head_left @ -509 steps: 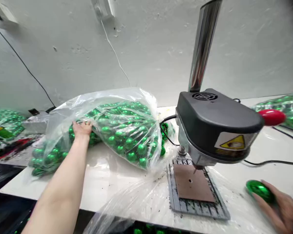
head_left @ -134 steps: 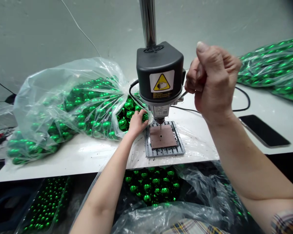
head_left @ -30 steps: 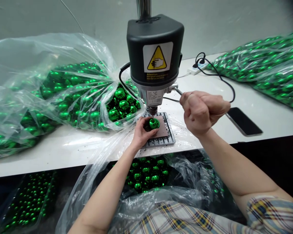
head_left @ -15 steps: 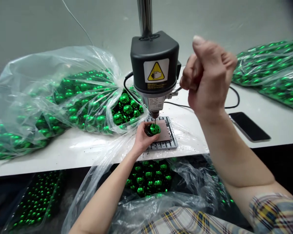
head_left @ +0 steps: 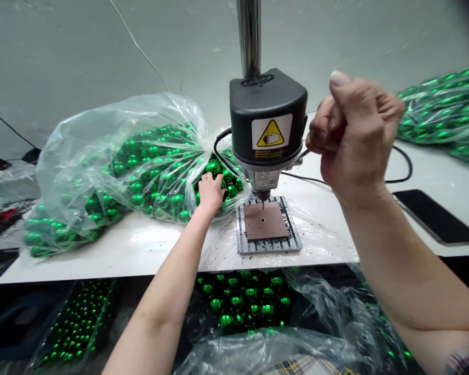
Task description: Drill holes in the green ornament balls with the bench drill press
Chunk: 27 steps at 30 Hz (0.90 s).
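Note:
My left hand (head_left: pixel 211 192) reaches into the mouth of a clear plastic bag (head_left: pixel 160 172) of shiny green balls, its fingers spread over the balls (head_left: pixel 231 190). My right hand (head_left: pixel 357 130) is closed around the lever (head_left: pixel 305 153) at the right side of a black drill press (head_left: pixel 269 120); most of the lever is hidden by the fingers. Below the drill bit (head_left: pixel 263 204), a brown board (head_left: pixel 266 229) with a small dark hole lies on a grooved grey metal base (head_left: pixel 293 244). No ball sits on the board. Dark shavings surround it.
A black phone (head_left: pixel 437 216) lies on the white table (head_left: pixel 140 252) at the right. Another bag of green balls (head_left: pixel 445 109) rests at the back right. More green balls (head_left: pixel 242 299) in plastic are below the table's front edge, and a black cable (head_left: pixel 410 164) curves behind my right hand.
My left hand has left the green ball under the drill and moved left into the bag. That ball is gone from the board. My right hand stays at the lever; the view has shifted.

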### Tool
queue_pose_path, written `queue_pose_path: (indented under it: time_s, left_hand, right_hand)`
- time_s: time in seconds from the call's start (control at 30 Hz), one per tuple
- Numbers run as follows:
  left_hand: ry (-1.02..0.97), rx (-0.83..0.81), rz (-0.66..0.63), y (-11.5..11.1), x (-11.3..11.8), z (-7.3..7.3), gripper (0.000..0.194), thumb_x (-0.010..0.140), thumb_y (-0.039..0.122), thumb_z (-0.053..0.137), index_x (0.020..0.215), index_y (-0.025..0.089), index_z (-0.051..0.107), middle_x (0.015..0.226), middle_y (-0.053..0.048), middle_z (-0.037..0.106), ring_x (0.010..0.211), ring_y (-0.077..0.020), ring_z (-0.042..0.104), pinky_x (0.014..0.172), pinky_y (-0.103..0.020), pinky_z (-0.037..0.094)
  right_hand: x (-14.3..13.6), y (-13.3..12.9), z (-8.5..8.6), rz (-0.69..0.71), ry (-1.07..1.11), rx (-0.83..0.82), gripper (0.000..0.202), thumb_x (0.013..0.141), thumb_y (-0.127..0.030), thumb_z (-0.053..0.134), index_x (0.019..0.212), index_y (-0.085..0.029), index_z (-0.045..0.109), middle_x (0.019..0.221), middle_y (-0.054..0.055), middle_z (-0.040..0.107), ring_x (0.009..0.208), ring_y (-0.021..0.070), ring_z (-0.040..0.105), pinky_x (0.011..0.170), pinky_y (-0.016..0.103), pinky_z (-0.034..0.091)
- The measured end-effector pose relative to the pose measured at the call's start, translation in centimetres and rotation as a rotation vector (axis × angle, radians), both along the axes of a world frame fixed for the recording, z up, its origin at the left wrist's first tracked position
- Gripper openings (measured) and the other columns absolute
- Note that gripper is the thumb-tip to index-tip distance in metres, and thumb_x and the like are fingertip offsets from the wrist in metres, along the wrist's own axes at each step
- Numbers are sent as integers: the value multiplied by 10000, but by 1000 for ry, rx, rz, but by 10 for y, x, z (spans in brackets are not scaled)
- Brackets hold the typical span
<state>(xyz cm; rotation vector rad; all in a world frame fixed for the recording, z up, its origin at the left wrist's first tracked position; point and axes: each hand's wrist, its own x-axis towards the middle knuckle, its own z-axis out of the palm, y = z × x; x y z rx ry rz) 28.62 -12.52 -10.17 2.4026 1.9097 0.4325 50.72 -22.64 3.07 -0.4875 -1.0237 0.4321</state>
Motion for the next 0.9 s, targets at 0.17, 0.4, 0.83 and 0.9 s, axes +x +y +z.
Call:
queue_pose_path:
  time_s: [0.17, 0.4, 0.83, 0.9]
  left_hand:
    - [-572, -19, -43, -12, -5, 5, 340, 795, 206, 724, 1130, 217, 666, 1046, -91, 638, 1087, -306, 601, 1008, -470, 478]
    - [-1730, -714, 14, -75, -5, 18, 317, 878, 314, 667, 1174, 204, 639, 1127, -71, 699, 1010, -205, 688, 951, -411, 587]
    - [-1527, -504, -44, -98, 23, -45, 485, 730, 442, 835, 1074, 235, 563, 1014, -21, 697, 942, -166, 687, 878, -345, 562]
    - [-1504, -406, -38, -96, 29, -51, 496, 678, 413, 868, 1012, 220, 555, 966, -4, 673, 913, -144, 669, 860, -300, 540]
  right_hand:
    - [1, -1, -1, -1, -52, -17, 507, 896, -320, 730, 486, -214, 451, 421, -46, 372, 336, 89, 327, 307, 281, 216]
    - [2, 1, -1, -19, -78, -11, 563, 870, -461, 761, 494, -225, 415, 401, -59, 359, 327, 94, 330, 317, 285, 249]
    - [1, 0, 0, -32, -129, -44, 617, 832, -658, 705, 514, -251, 366, 406, -49, 342, 362, 116, 284, 355, 332, 250]
    - [3, 1, -1, -38, -146, -46, 614, 836, -683, 678, 529, -253, 365, 408, -48, 354, 363, 118, 283, 363, 334, 264]
